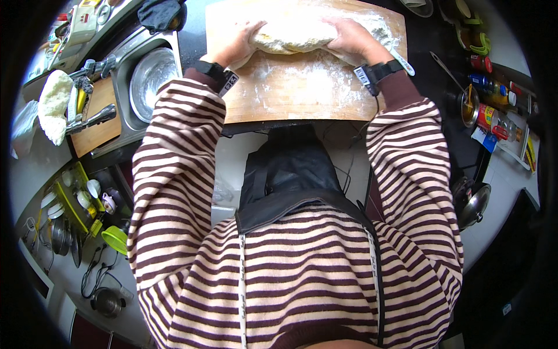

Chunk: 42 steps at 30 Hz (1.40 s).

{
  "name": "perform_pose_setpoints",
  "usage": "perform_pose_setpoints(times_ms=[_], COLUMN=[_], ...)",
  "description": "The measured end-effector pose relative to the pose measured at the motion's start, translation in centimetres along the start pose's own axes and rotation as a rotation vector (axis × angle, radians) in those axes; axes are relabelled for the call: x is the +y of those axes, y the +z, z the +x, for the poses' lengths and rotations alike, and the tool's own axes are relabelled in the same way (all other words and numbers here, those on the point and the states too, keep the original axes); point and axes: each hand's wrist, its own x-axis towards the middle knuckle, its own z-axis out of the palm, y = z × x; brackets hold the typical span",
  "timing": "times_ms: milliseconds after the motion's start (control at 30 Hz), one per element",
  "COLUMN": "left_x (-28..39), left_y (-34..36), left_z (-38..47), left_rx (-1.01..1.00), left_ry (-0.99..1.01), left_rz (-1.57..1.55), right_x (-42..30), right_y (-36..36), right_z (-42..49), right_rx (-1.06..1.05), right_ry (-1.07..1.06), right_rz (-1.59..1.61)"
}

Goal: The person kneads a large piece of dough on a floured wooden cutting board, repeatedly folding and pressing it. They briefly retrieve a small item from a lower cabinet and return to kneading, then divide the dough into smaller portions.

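A long, thick piece of floury dough (292,40) lies across the far half of a wooden board (270,102). My left hand (239,43) grips its left end, with the thumb along the near top side. At the opposite end my right hand (355,38) holds the dough the same way. The fingers of both hands are partly hidden by the dough and the glare. Loose flour covers much of the board. By my right wrist a white patterned handle (403,62) sticks out over the board's right edge; the rest of that utensil is hidden.
A metal basin (150,85) sits in the sink on the left, beside a faucet (98,117). A dark cloth (160,15) lies behind the sink. To the right are a ladle (447,67), a metal pot (470,107) and several bottles (495,89) on the black counter.
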Motion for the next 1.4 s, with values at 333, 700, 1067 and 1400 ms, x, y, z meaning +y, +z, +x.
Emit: perform_pose_setpoints(times_ms=[333, 700, 1067, 1400], left_x=[-1.8, 7.3, 4.7, -0.8], left_y=[-1.8, 2.3, 0.9, 1.5], left_z=[-1.2, -3.5, -4.3, -1.1], left_rx=[-0.221, -0.021, -0.017, 0.067], left_ry=[0.008, -0.075, -0.189, -0.043], left_rz=[-0.108, 0.219, 0.384, 0.308], right_x=[1.3, -5.6, -3.2, 1.4], right_y=[-0.7, 7.4, 3.8, 1.8], right_z=[-0.7, -5.2, -5.9, -4.0], right_rx=[-0.202, 0.211, 0.169, 0.201], right_ry=[0.055, -0.014, 0.002, -0.085], right_rz=[0.265, -0.484, -0.552, -0.169])
